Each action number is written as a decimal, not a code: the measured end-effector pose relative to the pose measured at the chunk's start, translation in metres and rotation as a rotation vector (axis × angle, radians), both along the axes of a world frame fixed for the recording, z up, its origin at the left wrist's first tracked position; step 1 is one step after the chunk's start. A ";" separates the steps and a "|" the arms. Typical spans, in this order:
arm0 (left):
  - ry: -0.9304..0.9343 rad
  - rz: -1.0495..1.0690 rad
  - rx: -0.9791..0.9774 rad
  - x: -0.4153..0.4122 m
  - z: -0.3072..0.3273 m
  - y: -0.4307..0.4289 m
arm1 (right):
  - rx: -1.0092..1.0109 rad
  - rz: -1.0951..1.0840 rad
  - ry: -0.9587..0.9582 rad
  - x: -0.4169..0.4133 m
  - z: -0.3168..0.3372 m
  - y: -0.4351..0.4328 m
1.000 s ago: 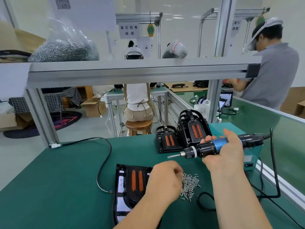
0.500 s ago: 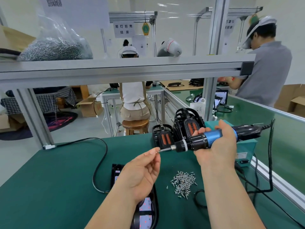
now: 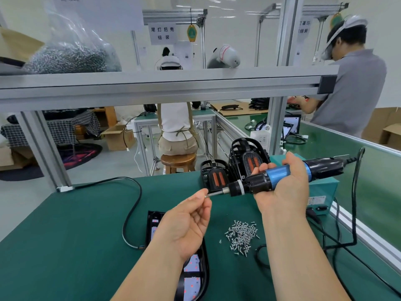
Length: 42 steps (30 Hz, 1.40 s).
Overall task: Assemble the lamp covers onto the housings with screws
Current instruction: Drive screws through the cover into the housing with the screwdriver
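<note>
My right hand (image 3: 286, 183) grips a blue and black electric screwdriver (image 3: 273, 179), held level above the mat with its bit pointing left. My left hand (image 3: 188, 222) is raised palm up and pinches a small screw (image 3: 206, 197) against the bit's tip. Below my left forearm lies a black lamp housing (image 3: 195, 270) with red-dotted white boards inside, partly hidden by the arm. A heap of loose silver screws (image 3: 242, 234) lies on the green mat (image 3: 76, 246) between my arms.
Two stacks of black lamp covers with orange strips (image 3: 214, 177) (image 3: 249, 157) stand at the back of the mat. A teal power box (image 3: 321, 196) sits at the right with cables (image 3: 347, 235). A black cable (image 3: 130, 213) loops at the left. A shelf rail (image 3: 152, 85) carries a bag of screws (image 3: 69, 53). Other people work behind.
My left hand left the screw heap, rose with a screw and brought it to the bit's tip. The screwdriver stayed level and shifted slightly left.
</note>
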<state>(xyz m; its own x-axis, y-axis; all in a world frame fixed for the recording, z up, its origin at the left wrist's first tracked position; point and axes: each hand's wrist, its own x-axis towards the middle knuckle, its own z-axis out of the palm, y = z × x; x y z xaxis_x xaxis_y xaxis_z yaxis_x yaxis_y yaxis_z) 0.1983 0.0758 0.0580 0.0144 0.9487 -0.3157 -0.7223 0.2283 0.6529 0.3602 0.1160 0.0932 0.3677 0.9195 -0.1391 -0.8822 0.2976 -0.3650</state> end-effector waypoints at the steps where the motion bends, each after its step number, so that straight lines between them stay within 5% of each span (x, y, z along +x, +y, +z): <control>1: 0.002 0.005 -0.008 0.001 0.000 0.000 | 0.002 -0.003 -0.002 0.000 0.000 0.000; 22: 0.155 0.171 -0.004 0.010 0.000 0.000 | 0.142 -0.071 -0.133 -0.008 0.002 -0.004; 31: 0.149 0.086 0.021 0.006 0.000 0.000 | 0.211 -0.067 -0.140 -0.012 0.001 -0.006; 34: 0.417 -0.001 0.083 -0.007 0.003 -0.001 | 0.196 -0.066 -0.101 -0.012 0.000 -0.006; 38: 1.025 0.282 0.129 -0.072 0.001 -0.004 | 0.182 -0.074 -0.078 -0.010 0.000 -0.005; 42: 1.048 0.151 -0.139 -0.108 -0.026 -0.029 | 0.198 -0.063 -0.100 -0.021 0.001 -0.007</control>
<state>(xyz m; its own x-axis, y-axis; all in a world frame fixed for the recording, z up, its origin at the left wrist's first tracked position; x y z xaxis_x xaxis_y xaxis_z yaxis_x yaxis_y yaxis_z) 0.0899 0.0471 0.0319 -0.4414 0.8729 -0.2078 0.1571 0.3032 0.9399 0.3392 0.1085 0.0939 0.4282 0.9000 0.0818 -0.8220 0.4255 -0.3786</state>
